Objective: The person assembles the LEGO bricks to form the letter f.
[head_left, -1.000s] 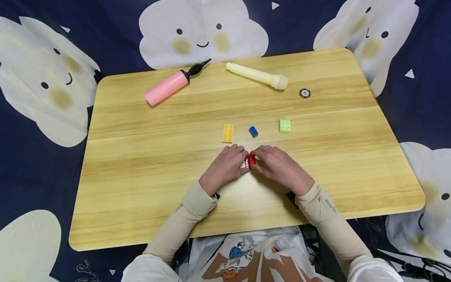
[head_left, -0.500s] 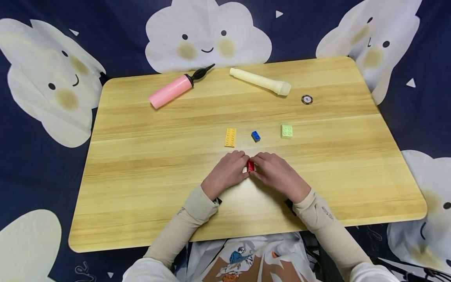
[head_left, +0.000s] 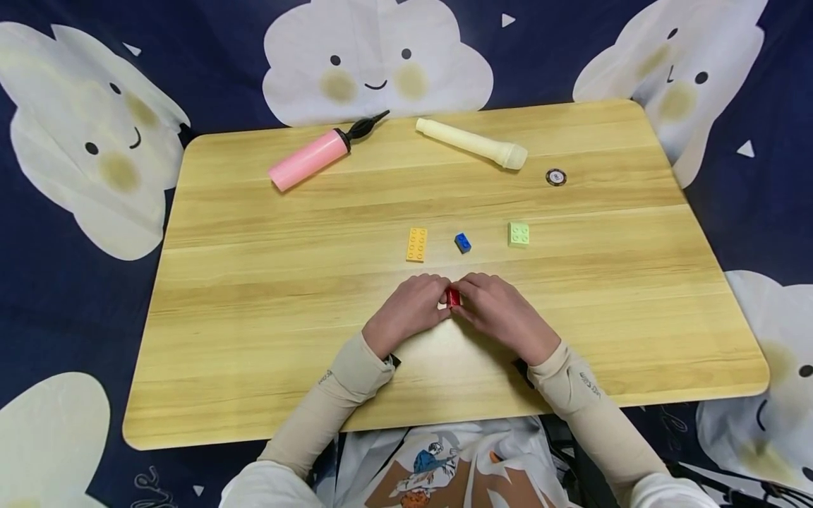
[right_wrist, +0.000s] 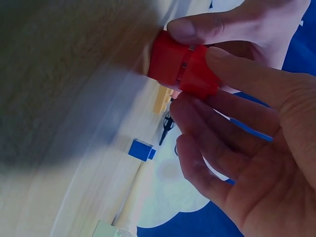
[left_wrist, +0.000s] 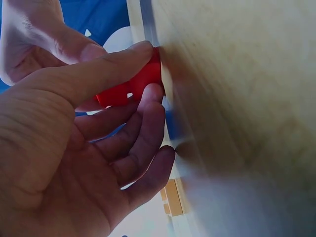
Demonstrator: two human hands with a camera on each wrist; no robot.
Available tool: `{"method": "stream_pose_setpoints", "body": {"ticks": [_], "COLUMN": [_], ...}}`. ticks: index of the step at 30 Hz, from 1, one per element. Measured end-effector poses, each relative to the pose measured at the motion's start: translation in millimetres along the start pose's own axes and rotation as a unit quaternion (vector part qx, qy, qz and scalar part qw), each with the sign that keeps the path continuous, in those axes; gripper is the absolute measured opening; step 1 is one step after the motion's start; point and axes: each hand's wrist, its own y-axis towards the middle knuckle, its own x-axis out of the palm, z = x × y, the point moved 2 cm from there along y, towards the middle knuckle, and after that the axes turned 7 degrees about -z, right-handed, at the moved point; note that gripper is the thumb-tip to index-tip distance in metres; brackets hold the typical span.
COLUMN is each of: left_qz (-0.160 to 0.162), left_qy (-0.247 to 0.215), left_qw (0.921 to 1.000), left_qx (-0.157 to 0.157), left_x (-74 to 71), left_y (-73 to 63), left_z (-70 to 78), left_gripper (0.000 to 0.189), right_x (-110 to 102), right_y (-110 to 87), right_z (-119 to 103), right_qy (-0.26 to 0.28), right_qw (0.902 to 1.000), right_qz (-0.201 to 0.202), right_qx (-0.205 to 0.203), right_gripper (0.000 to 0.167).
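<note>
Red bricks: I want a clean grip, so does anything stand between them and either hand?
Nothing visible does: the left hand and the right hand both pinch the red bricks directly. The blue brick lies beyond the hands, out of the way.

A pink cylinder (head_left: 310, 161) with a black nozzle (head_left: 363, 128) lies near the far edge of the wooden table (head_left: 254, 317). A cream microphone-shaped object (head_left: 470, 142) lies to its right, with a black-rimmed disc (head_left: 556, 177) near its wider end. Navy cloth (head_left: 219, 70) printed with white clouds (head_left: 377, 35) hangs behind the table.
</note>
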Motion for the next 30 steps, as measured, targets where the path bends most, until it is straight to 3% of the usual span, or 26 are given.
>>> {"method": "stream_pose_setpoints", "body": {"ticks": [22, 30], "left_qz": [-0.014, -0.005], "left_qy": [-0.019, -0.019], "left_qw": [0.9997, 0.9998], "left_qx": [-0.006, -0.003], "left_x": [-0.9, -1.1], "left_y": [-1.6, -1.0], "left_z": [1.1, 0.8], "left_gripper": [0.012, 0.012], "right_x": [7.5, 7.5], "right_y": [-3.1, -1.3], "right_z": [3.4, 4.2], "right_qy": [0.027, 0.033], "right_qw": [0.9995, 0.9993], "right_qz": [0.011, 0.001], "right_qx": [0.009, 0.019], "right_gripper": [0.026, 0.022]}}
